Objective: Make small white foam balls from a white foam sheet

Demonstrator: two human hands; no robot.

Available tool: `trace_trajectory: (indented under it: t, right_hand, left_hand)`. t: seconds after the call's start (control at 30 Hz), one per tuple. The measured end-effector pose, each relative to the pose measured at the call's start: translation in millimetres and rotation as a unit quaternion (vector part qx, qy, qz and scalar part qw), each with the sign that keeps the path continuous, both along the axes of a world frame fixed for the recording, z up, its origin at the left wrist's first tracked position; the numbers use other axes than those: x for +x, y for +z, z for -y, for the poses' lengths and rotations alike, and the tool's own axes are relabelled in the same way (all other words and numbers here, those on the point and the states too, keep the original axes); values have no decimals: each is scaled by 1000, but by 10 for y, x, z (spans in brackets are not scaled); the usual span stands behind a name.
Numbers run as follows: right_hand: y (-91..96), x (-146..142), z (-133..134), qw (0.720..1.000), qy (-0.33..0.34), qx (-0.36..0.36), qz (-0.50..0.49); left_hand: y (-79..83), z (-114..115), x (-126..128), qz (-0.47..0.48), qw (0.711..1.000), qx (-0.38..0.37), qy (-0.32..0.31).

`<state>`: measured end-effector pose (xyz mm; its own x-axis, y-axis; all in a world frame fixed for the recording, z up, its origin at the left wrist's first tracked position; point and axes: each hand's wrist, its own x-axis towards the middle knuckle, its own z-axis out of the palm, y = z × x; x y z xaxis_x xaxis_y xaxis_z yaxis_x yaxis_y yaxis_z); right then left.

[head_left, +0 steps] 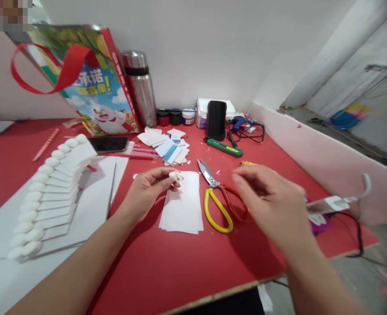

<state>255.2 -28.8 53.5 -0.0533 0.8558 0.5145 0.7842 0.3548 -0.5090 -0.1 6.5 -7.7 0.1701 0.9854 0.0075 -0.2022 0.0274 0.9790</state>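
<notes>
My left hand (149, 188) hovers over the red table (167, 267), its fingertips pinched on a small white oval piece (174, 175) above a stack of white paper sheets (183, 205). My right hand (268, 201) is raised to the right of the yellow-handled scissors (217, 197); it is blurred and its fingers curl loosely, with nothing clearly in them. A stepped white foam model (49, 192) topped with several white ovals stands on a white board (3, 262) at the left.
At the back stand a colourful gift box with red ribbon (91, 83), a steel flask (141, 87), small paint jars (175, 117), a black phone (216, 119) and a glue gun (241, 124). Another phone (108, 143), a green cutter (224, 147) and paper scraps (167, 146) lie mid-table.
</notes>
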Motion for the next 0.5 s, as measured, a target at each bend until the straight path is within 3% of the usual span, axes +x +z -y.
trace_trajectory:
  t: [0.07, 0.13, 0.2, 0.33, 0.43, 0.5]
  right_hand:
    - [-48, 283, 103, 989, -135, 13, 62]
    - [-124, 491, 152, 970, -208, -22, 126]
    - [-198, 609, 168, 966, -206, -46, 147]
    - [-285, 703, 206, 969, -165, -26, 181]
    - [-310, 756, 249, 946, -214, -64, 234]
    - [-298, 757, 255, 914, -268, -122, 278]
  left_hand:
    - [2, 4, 4, -8, 1000, 16, -3]
    - [5, 10, 15, -12, 1000, 23, -12]
    - [7, 18, 26, -13, 1000, 19, -20]
    - [18, 36, 27, -23, 1000, 5, -7]
    - [25, 42, 17, -40, 999, -8, -4]
    - [27, 43, 18, -46, 999, -7, -6]
